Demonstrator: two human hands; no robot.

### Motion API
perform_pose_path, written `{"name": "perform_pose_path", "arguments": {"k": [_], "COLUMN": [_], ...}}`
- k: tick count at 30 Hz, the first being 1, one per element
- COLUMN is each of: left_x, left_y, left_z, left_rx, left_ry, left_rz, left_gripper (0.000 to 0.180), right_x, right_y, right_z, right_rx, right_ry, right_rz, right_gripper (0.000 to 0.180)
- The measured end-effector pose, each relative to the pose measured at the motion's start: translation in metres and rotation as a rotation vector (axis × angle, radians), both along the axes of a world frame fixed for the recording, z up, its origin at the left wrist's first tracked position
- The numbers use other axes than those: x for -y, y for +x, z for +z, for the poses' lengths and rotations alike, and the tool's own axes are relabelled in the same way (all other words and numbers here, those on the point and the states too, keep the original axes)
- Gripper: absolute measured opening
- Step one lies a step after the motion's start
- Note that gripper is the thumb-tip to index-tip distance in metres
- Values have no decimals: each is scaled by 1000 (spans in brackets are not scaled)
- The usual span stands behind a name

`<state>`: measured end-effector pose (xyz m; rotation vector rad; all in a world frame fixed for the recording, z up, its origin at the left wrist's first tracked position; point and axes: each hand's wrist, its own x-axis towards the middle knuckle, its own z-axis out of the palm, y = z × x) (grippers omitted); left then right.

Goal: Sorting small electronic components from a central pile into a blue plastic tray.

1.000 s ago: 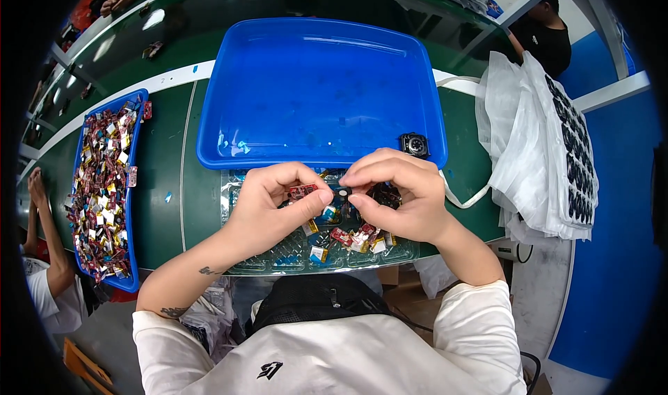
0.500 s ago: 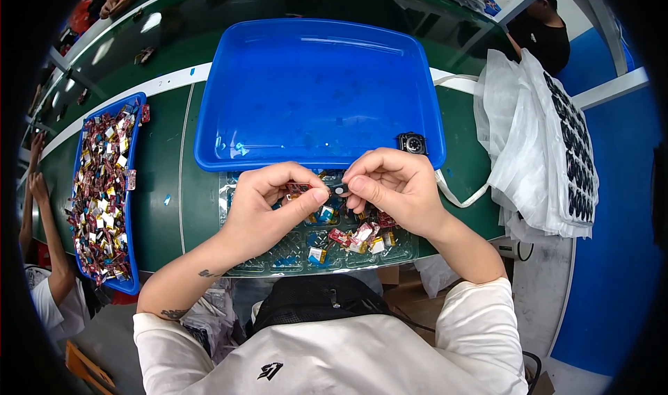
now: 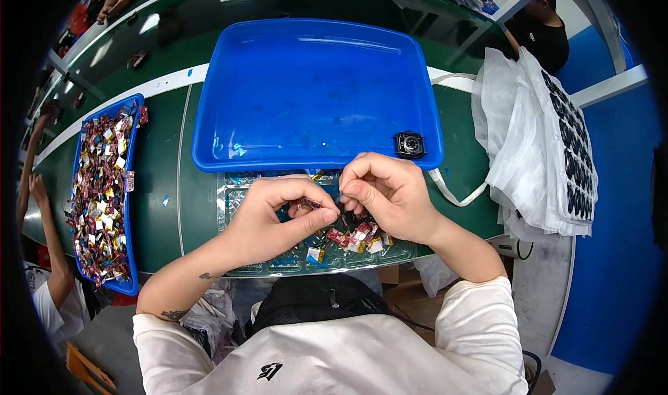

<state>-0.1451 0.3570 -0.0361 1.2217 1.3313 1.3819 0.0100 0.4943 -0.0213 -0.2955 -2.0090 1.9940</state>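
Observation:
My left hand (image 3: pixel 268 218) and my right hand (image 3: pixel 390 193) meet over a clear plastic compartment tray (image 3: pixel 233 193) at the near edge of the green table. The fingertips of both hands pinch a small wrapped piece (image 3: pixel 306 204) between them. Several small colourful wrapped pieces (image 3: pixel 355 236) lie in the tray's compartments under my right hand. What my right fingers hold is mostly hidden by the fingers.
A large empty blue tray (image 3: pixel 313 89) lies just beyond the clear tray, with a small black square gadget (image 3: pixel 409 144) on its near right rim. A long blue bin of mixed wrapped pieces (image 3: pixel 101 186) stands left, by another person's arm (image 3: pixel 42 207). White printed bags (image 3: pixel 543 144) hang right.
Both hands have drifted slightly toward me over the clear tray, and their fingertips have kept working together on the small piece.

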Motion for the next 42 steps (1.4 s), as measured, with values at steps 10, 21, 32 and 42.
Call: {"name": "perform_pose_path", "arguments": {"k": [10, 21, 32, 42], "left_x": [2, -4, -6, -2], "left_y": [0, -3, -5, -1], "left_z": [4, -4, 4, 2], "left_rx": [-59, 52, 371, 120], "left_ry": [80, 42, -73, 23], "left_rz": [-99, -16, 24, 115], "left_gripper": [3, 5, 8, 5], "right_x": [-35, -54, -57, -41], "right_y": [1, 22, 13, 1], "right_z": [28, 33, 28, 21], "right_rx": [-15, 400, 221, 179], "right_ry": [1120, 1192, 786, 850], "right_rz": [-139, -154, -84, -288], "right_gripper": [43, 44, 24, 17]}}
